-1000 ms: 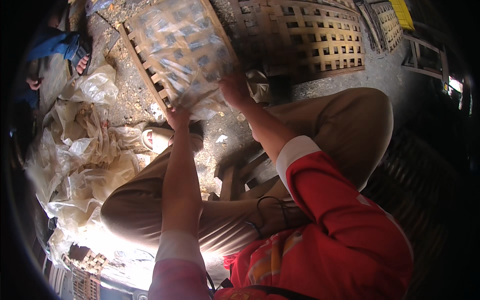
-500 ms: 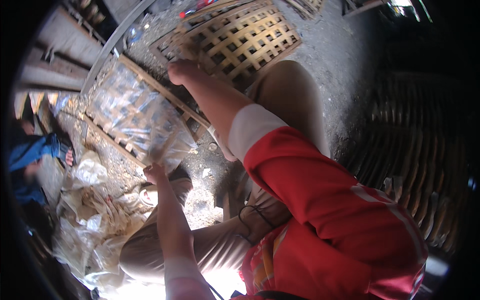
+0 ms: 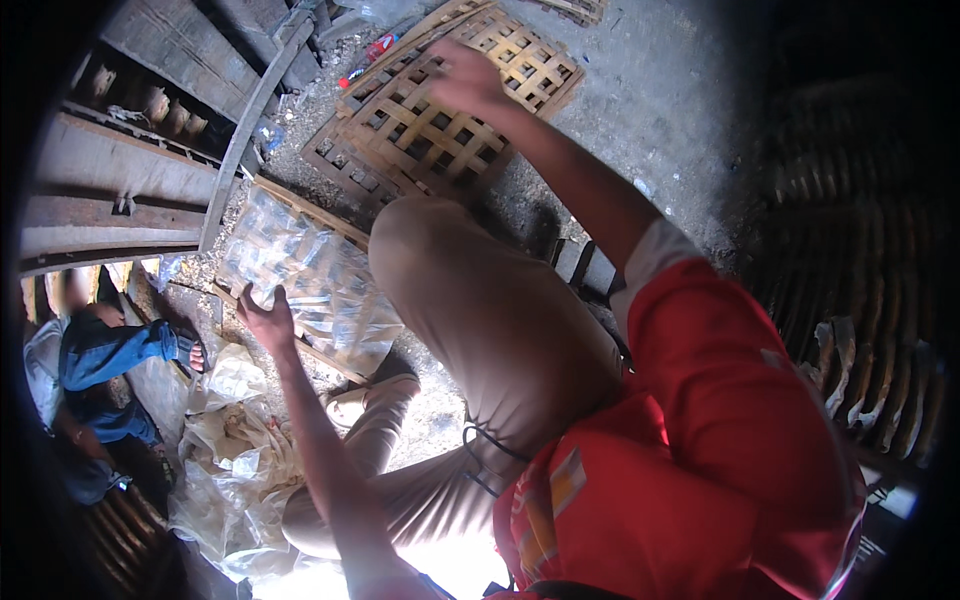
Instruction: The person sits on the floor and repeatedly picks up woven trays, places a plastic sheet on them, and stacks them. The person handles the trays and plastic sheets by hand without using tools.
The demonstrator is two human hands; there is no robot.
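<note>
A low wooden frame (image 3: 310, 212) lies on the ground ahead of me, with a clear plastic sheet (image 3: 300, 265) spread over its slats. My left hand (image 3: 267, 322) hovers at the frame's left edge, fingers apart and nothing in them. Farther off, woven wooden lattice panels (image 3: 440, 138) lie stacked flat. Over the far part of that stack is my right hand (image 3: 470, 82), somewhat blurred; its fingers look parted and I see nothing held in them. Whether it touches the top panel I cannot tell.
Crumpled plastic sheeting (image 3: 235, 470) lies at left, near another person's jeans-clad leg (image 3: 115, 355). A curved metal bar (image 3: 250, 125) borders the panels at upper left. A red bottle (image 3: 380, 46) lies beyond the lattices. Rows of ridged pieces (image 3: 870, 370) stand at right.
My right hand has moved up and right, from the frame's far corner to over the lattices. My left hand has shifted left and opened, away from the plastic's near corner. My knee has swung left.
</note>
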